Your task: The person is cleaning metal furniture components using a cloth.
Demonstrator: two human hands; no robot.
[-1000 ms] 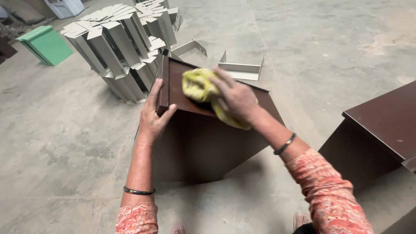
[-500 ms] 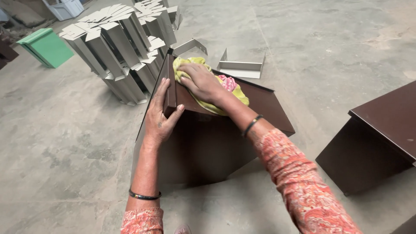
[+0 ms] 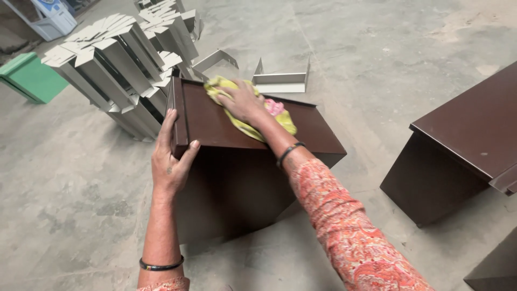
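A dark brown metal box (image 3: 318,134) stands on the concrete floor in front of me. My right hand (image 3: 242,101) presses a yellow-green cloth (image 3: 281,120) with a pink patch flat on the box's top, near its far left corner. My left hand (image 3: 169,161) grips the box's near left corner, thumb on the front face and fingers up the left edge. Both wrists carry dark bangles.
A stack of grey folded sheet-metal parts (image 3: 121,59) lies just behind the box to the left. Loose grey metal brackets (image 3: 280,81) lie beyond the box. A second brown box (image 3: 463,145) stands at the right. A green box (image 3: 29,78) sits far left.
My right hand has slid the cloth from the box's middle toward the far left corner. My left hand has stayed on the left edge. The camera has moved closer.
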